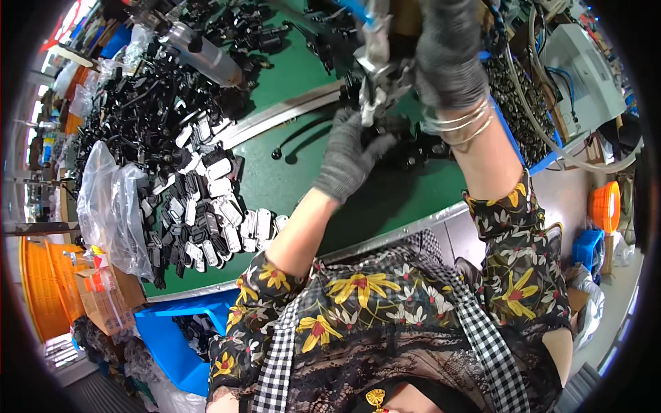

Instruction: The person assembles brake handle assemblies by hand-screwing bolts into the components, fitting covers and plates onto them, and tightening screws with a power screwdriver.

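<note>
My left hand (348,155), in a grey knit glove, is closed around a black brake lever (303,133) at the bench. The lever's curved arm ends in a small ball and sticks out to the left. My right hand (449,58), also gloved, is raised at the upper right beside a silver metal fixture (375,76). Motion smears its fingers, and whether it grips anything is hidden. More black parts (413,148) lie below the fixture, partly in shadow.
Piles of black lever parts (158,103) and white-and-black flat pieces (213,206) cover the green bench's left. A metal rail (282,113) crosses it. A blue-edged tray of small parts (520,110) stands at right, a blue bin (169,344) below left, clear plastic bags (110,206) at the left edge.
</note>
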A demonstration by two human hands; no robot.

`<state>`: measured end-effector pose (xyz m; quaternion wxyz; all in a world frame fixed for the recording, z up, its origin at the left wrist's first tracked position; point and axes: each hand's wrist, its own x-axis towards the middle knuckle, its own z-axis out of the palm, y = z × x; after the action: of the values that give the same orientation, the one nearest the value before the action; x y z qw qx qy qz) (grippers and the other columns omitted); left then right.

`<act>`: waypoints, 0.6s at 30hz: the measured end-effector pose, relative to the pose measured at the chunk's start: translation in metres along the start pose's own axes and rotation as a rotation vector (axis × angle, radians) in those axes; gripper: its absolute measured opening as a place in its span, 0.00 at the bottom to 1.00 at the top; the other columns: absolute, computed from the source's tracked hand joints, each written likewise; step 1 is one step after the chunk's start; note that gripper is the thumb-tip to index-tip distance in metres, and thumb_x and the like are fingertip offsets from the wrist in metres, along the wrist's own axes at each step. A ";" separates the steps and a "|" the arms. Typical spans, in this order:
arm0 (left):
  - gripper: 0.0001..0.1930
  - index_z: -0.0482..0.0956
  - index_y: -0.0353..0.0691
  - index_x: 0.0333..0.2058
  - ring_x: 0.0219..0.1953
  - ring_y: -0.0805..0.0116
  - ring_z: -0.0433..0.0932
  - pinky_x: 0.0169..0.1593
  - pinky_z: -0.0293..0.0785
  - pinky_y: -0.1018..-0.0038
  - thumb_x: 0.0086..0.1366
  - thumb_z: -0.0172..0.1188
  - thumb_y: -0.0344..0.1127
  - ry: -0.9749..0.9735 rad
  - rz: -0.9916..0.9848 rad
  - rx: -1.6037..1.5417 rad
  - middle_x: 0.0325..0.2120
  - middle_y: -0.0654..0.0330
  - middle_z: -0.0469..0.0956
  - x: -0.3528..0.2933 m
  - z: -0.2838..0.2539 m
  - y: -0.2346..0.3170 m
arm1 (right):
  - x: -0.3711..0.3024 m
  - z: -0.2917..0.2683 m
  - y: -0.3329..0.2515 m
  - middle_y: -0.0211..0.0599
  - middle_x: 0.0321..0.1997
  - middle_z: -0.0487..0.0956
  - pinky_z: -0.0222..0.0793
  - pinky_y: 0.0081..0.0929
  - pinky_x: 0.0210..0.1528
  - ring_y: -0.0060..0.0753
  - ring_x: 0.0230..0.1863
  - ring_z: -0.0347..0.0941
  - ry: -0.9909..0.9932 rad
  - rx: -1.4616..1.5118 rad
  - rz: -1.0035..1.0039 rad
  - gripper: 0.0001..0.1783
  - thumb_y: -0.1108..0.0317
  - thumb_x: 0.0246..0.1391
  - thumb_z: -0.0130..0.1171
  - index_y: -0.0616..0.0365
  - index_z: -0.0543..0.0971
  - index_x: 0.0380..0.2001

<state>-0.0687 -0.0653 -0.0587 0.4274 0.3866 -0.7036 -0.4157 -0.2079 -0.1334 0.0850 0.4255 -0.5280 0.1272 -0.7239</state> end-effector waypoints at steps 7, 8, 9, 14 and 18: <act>0.24 0.75 0.38 0.48 0.42 0.62 0.75 0.51 0.72 0.68 0.52 0.72 0.34 0.049 0.049 0.247 0.36 0.55 0.79 0.064 -0.043 -0.014 | 0.093 -0.009 -0.002 0.34 0.46 0.80 0.74 0.17 0.45 0.24 0.44 0.77 0.008 -0.711 -0.304 0.17 0.64 0.62 0.56 0.59 0.75 0.51; 0.25 0.75 0.38 0.49 0.41 0.63 0.77 0.50 0.72 0.69 0.52 0.72 0.34 0.046 0.112 0.338 0.37 0.54 0.80 0.073 -0.035 -0.010 | 0.089 -0.013 0.003 0.34 0.46 0.80 0.74 0.17 0.45 0.24 0.43 0.77 0.019 -0.638 -0.255 0.17 0.64 0.62 0.56 0.59 0.75 0.51; 0.24 0.76 0.39 0.48 0.38 0.63 0.78 0.51 0.72 0.69 0.53 0.72 0.35 0.006 -0.017 0.065 0.37 0.54 0.81 0.073 -0.030 -0.007 | 0.086 -0.016 0.007 0.33 0.46 0.80 0.74 0.17 0.44 0.24 0.43 0.77 0.031 -0.572 -0.218 0.17 0.64 0.62 0.56 0.59 0.76 0.51; 0.19 0.79 0.38 0.45 0.37 0.63 0.79 0.48 0.72 0.69 0.55 0.69 0.36 0.007 -0.054 0.016 0.32 0.55 0.83 0.067 -0.025 -0.022 | 0.072 -0.013 0.006 0.32 0.45 0.80 0.73 0.17 0.43 0.22 0.42 0.77 0.074 -0.429 -0.137 0.17 0.63 0.62 0.57 0.59 0.76 0.50; 0.19 0.77 0.33 0.47 0.40 0.67 0.77 0.48 0.73 0.72 0.59 0.66 0.34 -0.059 -0.005 0.149 0.37 0.54 0.79 0.062 -0.027 -0.004 | 0.064 -0.013 0.003 0.31 0.43 0.80 0.72 0.17 0.42 0.21 0.41 0.76 0.109 -0.409 -0.107 0.17 0.62 0.62 0.57 0.59 0.76 0.50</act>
<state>-0.0636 -0.1297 -0.0370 0.3754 0.4066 -0.7441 -0.3744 -0.2230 -0.1866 0.1198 0.2629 -0.5695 0.2662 -0.7319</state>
